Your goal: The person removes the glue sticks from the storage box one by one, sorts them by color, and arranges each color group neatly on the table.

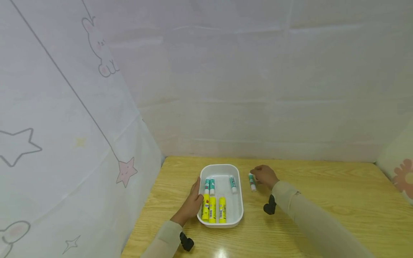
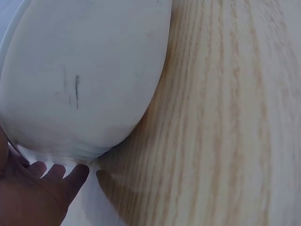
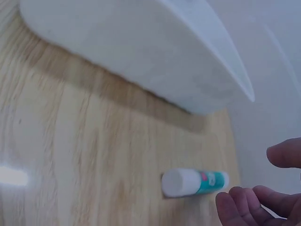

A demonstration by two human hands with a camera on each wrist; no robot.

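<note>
A white plastic tray [image 1: 241,211] stands on the table. My left hand [image 1: 193,203] grips its left rim, thumb over the edge and fingers along the outer wall, seen also in the left wrist view. Inside lie three yellow glue sticks [image 1: 222,210] at the near end and three smaller teal-and-white glue sticks [image 1: 233,184] farther back. Right of the tray, another teal-and-white glue stick [image 3: 193,182] lies on the wood. My right hand [image 1: 265,175] is beside its far end, and the right wrist view shows thumb and fingers apart with nothing between them.
The light wooden table [image 1: 322,200] meets a pale cloth backdrop [image 1: 226,89] at its far edge. A printed cloth [image 1: 74,107] with stars and a rabbit hangs at the left. Black wrist devices [image 1: 270,205] sit under both sleeves.
</note>
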